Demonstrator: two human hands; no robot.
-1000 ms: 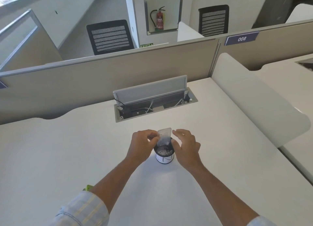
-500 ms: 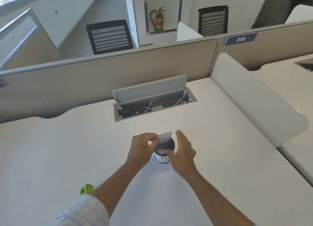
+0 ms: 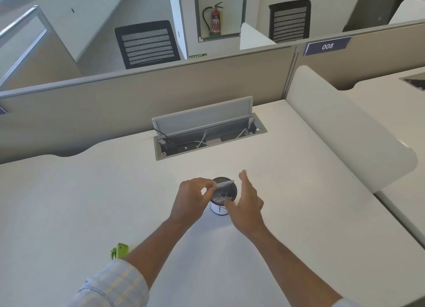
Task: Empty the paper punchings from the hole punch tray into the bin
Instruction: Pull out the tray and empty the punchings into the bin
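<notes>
Left hand pinches the clear punch tray at its left end, held edge-on over the small bin on the table. Right hand open, flat, empty, just right of the bin. Punchings lie inside.

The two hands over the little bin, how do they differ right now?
The left hand is curled, pinching the clear tray at one end; the right hand is open with fingers extended, holding nothing. The left sits left of the bin, the right on its right side. Both are bare and hover near the rim.
</notes>
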